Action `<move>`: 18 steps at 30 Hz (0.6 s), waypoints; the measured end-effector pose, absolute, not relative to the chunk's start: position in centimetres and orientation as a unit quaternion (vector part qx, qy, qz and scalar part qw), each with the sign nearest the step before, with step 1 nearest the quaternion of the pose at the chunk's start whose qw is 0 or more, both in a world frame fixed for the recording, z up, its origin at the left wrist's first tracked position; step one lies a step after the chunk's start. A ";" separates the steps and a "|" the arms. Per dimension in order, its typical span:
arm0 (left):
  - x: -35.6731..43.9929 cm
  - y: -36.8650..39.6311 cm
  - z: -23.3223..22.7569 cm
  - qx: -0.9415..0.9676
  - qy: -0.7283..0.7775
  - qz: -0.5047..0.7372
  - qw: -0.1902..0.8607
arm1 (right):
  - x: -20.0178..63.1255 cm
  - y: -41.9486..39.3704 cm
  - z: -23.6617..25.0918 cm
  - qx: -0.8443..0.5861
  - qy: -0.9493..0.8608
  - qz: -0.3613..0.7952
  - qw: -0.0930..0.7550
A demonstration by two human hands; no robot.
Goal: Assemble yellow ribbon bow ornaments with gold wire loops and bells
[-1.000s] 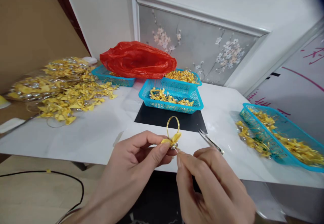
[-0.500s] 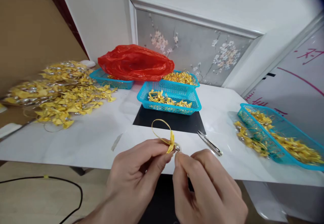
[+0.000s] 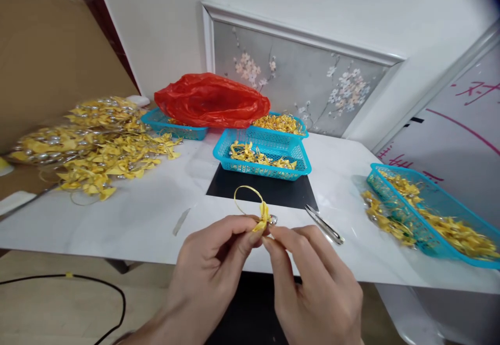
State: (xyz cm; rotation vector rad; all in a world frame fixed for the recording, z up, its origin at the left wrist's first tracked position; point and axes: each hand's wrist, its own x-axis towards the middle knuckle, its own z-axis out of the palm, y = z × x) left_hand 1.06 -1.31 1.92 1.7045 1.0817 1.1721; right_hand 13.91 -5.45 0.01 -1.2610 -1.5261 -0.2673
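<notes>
Both hands meet over the near edge of the white table (image 3: 136, 215). My left hand (image 3: 207, 277) pinches a small yellow ribbon bow (image 3: 262, 219) that carries a gold loop and a silver bead. Fingertips of my right hand (image 3: 312, 288) pinch the same bow from the right side, close to the bead. The gold loop stands up above my fingers, leaning to the left. A pair of small scissors (image 3: 324, 224) lies on the table just right of my hands.
A blue basket (image 3: 262, 153) of yellow bows sits on a black mat (image 3: 265, 190) ahead. Two more baskets and a red plastic bag (image 3: 211, 101) stand behind. A loose bow pile (image 3: 97, 147) lies left; another blue basket (image 3: 437, 212) lies right. A black cable (image 3: 78, 282) crosses the floor.
The bow's gold loop has tipped from upright to leaning left as my fingers turned it. My right fingertips have shifted closer under the bow. Both hands stay together.
</notes>
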 end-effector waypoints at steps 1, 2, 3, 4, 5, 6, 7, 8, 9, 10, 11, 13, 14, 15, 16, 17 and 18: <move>1.1 -1.3 1.8 0.664 0.426 0.468 0.398 | 14.0 -5.5 -0.2 -0.517 -0.653 -0.093 0.545; 1.1 -1.3 1.6 0.656 0.426 0.476 0.403 | 14.1 -5.5 -0.3 -0.505 -0.663 -0.077 0.548; 1.2 -1.3 1.5 0.649 0.427 0.481 0.407 | 14.1 -5.6 -0.5 -0.495 -0.671 -0.064 0.549; 1.2 -1.3 1.3 0.643 0.428 0.487 0.408 | 14.1 -5.6 -0.6 -0.490 -0.675 -0.056 0.548; 1.2 -1.3 1.2 0.639 0.430 0.490 0.408 | 14.1 -5.7 -0.7 -0.491 -0.676 -0.050 0.546; 1.3 -1.4 1.1 0.638 0.432 0.492 0.405 | 14.0 -5.8 -0.6 -0.496 -0.676 -0.047 0.543; 1.3 -1.4 1.1 0.639 0.436 0.490 0.401 | 14.0 -5.8 -0.5 -0.504 -0.673 -0.047 0.539; 1.2 -1.4 1.1 0.643 0.440 0.486 0.395 | 13.9 -5.9 -0.3 -0.513 -0.669 -0.051 0.536; 1.2 -1.3 1.2 0.651 0.443 0.479 0.388 | 13.8 -6.0 -0.1 -0.522 -0.663 -0.057 0.533; 1.1 -1.3 1.3 0.659 0.444 0.473 0.380 | 13.7 -6.0 0.1 -0.531 -0.656 -0.064 0.532; 1.1 -1.3 1.3 0.668 0.444 0.467 0.372 | 13.6 -6.1 0.3 -0.538 -0.650 -0.072 0.532; 1.0 -1.3 1.5 0.681 0.443 0.463 0.355 | 13.6 -6.1 0.6 -0.551 -0.642 -0.086 0.527; 0.9 -1.4 1.5 0.685 0.442 0.462 0.349 | 13.5 -6.0 0.7 -0.556 -0.640 -0.089 0.522; 0.9 -1.4 1.6 0.688 0.439 0.463 0.346 | 13.5 -5.9 0.7 -0.560 -0.640 -0.089 0.519; 0.9 -1.4 1.6 0.690 0.435 0.464 0.346 | 13.5 -5.8 0.7 -0.562 -0.640 -0.086 0.517; 0.9 -1.4 1.6 0.692 0.428 0.464 0.350 | 13.4 -5.6 0.6 -0.562 -0.639 -0.080 0.519; 0.9 -1.3 1.6 0.693 0.421 0.462 0.359 | 13.4 -5.5 0.5 -0.559 -0.636 -0.072 0.527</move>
